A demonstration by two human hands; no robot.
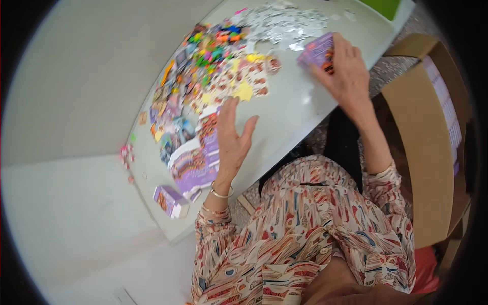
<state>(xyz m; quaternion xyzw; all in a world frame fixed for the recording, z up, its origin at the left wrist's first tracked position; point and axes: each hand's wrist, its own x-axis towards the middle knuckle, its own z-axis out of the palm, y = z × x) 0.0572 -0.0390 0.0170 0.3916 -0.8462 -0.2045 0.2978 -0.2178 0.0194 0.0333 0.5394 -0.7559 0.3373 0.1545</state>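
My right hand (344,76) grips a small purple printed box (317,52) above the right part of the table, its fingers wrapped over the box's right side. My left hand (234,133) hovers with thumb and fingers apart and nothing in it, over the edge of some flat purple cartons (195,165). Just beyond its fingertips lie yellow paper pieces (244,91) and small printed cards (260,81). A folded purple box (170,201) stands at the table's near left corner, left of my bangled wrist.
Colourful small toys (213,48) are heaped along the table's far left side. Silvery packets (284,23) spread at the far end, near a green object (382,7). To my right stands an open cardboard carton (419,137) with purple-and-white boxes (443,101) inside.
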